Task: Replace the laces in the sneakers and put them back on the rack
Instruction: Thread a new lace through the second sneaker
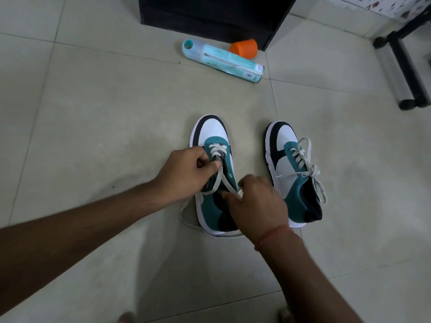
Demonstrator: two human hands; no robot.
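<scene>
I observed the left sneaker [213, 173] on the floor tiles [93, 113], long axis pointing away, directly under both hands. The left hand [186, 173] pinched the lace [224, 180] at the upper eyelets; the right hand [258, 206], nearer the heel, pinched its other run. The right sneaker [293, 176] stood beside, already tied. No container figured.

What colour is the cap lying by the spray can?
Orange cap, beside the spray can, seen in the head view.
</scene>
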